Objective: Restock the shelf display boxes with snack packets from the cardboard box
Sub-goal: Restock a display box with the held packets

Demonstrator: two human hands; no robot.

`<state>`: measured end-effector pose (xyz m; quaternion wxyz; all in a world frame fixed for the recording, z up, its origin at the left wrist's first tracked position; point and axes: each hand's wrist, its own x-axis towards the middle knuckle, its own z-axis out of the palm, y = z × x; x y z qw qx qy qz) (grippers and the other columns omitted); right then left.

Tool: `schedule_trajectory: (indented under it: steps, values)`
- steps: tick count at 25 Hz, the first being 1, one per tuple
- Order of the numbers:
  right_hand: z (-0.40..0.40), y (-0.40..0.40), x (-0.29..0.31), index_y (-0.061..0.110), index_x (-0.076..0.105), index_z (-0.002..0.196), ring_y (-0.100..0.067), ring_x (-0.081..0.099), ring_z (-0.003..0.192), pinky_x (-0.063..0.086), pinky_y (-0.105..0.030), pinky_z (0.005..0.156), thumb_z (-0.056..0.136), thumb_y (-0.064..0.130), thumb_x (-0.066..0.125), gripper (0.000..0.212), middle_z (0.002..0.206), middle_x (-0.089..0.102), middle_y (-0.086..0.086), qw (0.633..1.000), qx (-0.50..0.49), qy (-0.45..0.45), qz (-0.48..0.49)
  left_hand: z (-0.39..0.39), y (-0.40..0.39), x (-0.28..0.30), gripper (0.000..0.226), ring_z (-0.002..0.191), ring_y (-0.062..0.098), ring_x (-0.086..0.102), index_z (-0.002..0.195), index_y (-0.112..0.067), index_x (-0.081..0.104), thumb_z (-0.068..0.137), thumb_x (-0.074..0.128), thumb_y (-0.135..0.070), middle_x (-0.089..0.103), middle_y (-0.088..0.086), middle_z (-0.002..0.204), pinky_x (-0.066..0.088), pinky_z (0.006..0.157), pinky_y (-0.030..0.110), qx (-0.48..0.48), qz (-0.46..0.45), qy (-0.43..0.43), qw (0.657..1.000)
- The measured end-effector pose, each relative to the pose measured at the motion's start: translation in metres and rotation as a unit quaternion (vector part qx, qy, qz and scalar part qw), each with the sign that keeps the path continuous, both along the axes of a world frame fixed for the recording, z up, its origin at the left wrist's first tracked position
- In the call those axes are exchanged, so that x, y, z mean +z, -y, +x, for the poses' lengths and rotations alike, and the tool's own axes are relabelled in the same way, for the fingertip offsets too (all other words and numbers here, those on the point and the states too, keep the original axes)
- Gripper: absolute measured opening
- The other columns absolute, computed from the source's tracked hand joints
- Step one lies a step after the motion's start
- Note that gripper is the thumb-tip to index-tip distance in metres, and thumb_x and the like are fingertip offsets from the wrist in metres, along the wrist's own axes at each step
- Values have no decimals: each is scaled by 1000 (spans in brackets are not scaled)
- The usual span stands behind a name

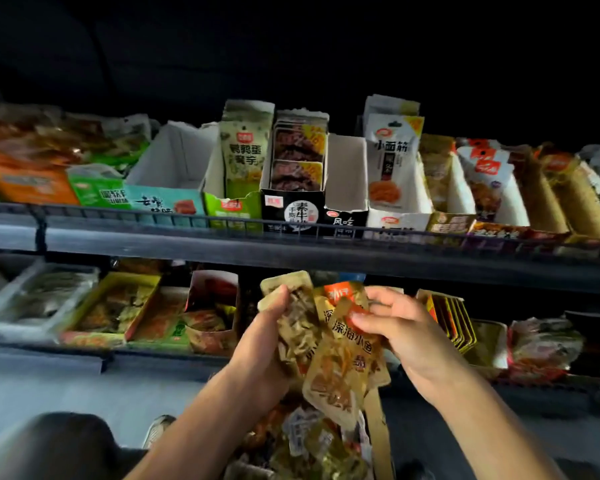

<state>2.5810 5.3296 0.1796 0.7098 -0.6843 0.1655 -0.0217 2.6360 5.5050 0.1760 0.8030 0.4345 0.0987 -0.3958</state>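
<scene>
Now square the packets [329, 341] while the left hand [274, 327] grips and the right hand [388, 323] pinches them (the target box probably lies below).

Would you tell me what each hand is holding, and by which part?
Both hold snack packets: left hand grips the bunch's left side, right hand pinches an upper edge.

The cardboard box [378, 431] is cut off below, its contents seemingly blurred.
</scene>
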Motion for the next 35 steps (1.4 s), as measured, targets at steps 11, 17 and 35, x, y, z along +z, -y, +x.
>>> schedule_trajectory:
  steps: [11, 17, 35]
  values:
    - [19, -28, -12, 23, 60, 117, -25, 67, 103, 52, -40, 79, 62, 9, 85, 62, 103, 74, -4, 984, -134, -27, 118, -7, 6, -13, 27, 91, 35, 73, 101, -11, 73, 77, 75, 2, 76, 14, 98, 57, 79, 46, 63, 109, 180, 976]
    - [7, -37, -8, 19, 74, 103, -23, 70, 102, 49, -47, 97, 66, 38, 80, 42, 99, 77, 1, 994, -52, -55, 79, -8, 7, -5, 23, 90, 29, 73, 107, -11, 71, 85, 66, -4, 75, 14, 104, 55, 74, 39, 87, 49, 161, 982]
    - [-2, -4, 10, 9, 70, 107, -34, 66, 107, 42, -57, 105, 77, 22, 72, 33, 112, 72, -17, 977, -12, -50, 208, 2, 8, -6, 34, 93, 34, 71, 108, -9, 67, 75, 71, -9, 74, 18, 104, 58, 82, 49, 155, 43, 216, 963]
